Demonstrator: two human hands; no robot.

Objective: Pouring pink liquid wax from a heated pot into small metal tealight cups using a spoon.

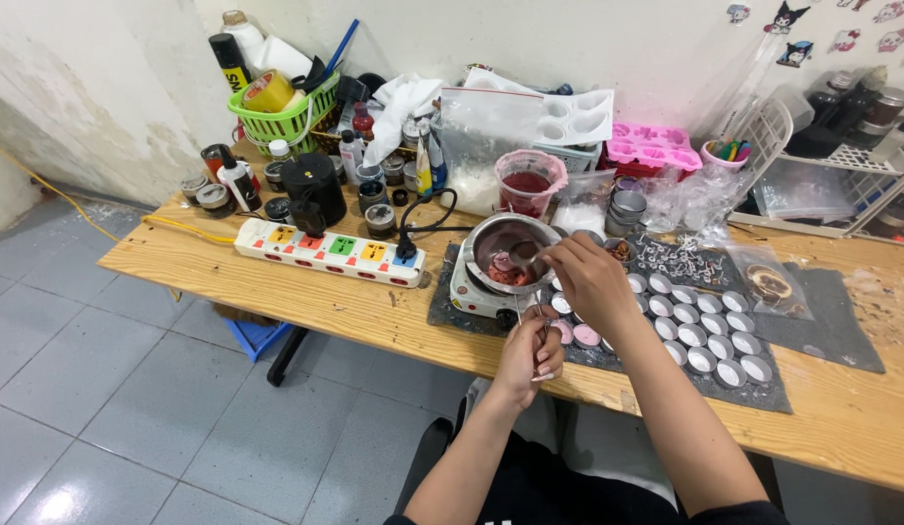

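Hands at work over a wooden table (277,282), seen from above. The right hand (590,282) is closed on a spoon (523,253), its bowl held over a metal pot (510,248) with pink wax in it. The pot sits on a small white hotplate (476,292). The left hand (530,355), nearer the body at the table's edge, is curled around a thin metal tool (539,321); what kind of tool is hard to make out.

Just right of the hands, rows of small round tins (705,331) stand on a dark mat (763,389); two or three nearest the left hand hold pink fill, partly hidden by the right forearm. Left of the hotplate lies a white power strip (330,251) with coloured switches, a black plug in it. Behind the pot stand a clear cup (528,183) of red liquid, a plastic bag (479,146) of white flakes, a pink mould (651,148) and a green basket (282,119) crowded with bottles and tape. A white rack (841,180) at far right is cut off by the frame. Grey floor tiles show below.
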